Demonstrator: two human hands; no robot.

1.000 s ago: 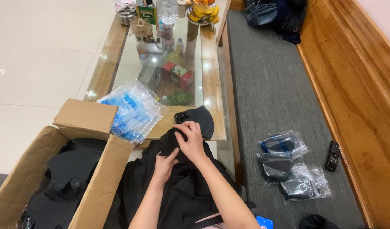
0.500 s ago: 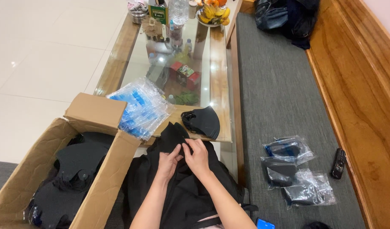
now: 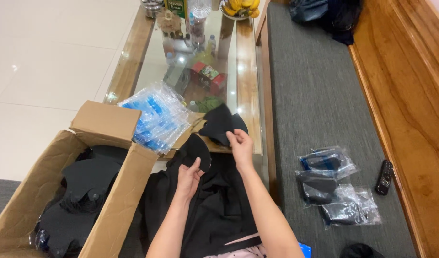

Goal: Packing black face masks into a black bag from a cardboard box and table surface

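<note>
A black curved fabric piece (image 3: 223,125) lies at the near edge of the glass-topped wooden worktop (image 3: 246,71), and the right hand (image 3: 240,147) pinches its lower edge between thumb and fingers, wrist bent slightly upward, forearm running back toward the body. A second black rounded fabric piece (image 3: 197,150) sits just below it, over the lap; the left hand (image 3: 188,177) is closed on its lower rim, thumb on top, fingers underneath. The two hands are apart, each clamped on its own piece, the right one higher and farther forward than the left. Under both forearms lies a dark garment (image 3: 205,215) spread across the lap.

To the left, a stack of clear plastic bags with blue print (image 3: 155,117) rests on the worktop corner, partly over the flap of an open brown cardboard box (image 3: 109,191) filled with more black pieces. To the right, on the grey cushioned bench seat (image 3: 315,95), three sealed clear bags holding black items (image 3: 331,184) lie together, with a black remote control (image 3: 385,177) near them on the wooden edge. Bottles, a red box and bananas stand on the far part of the worktop. The floor is pale tile (image 3: 47,57).
</note>
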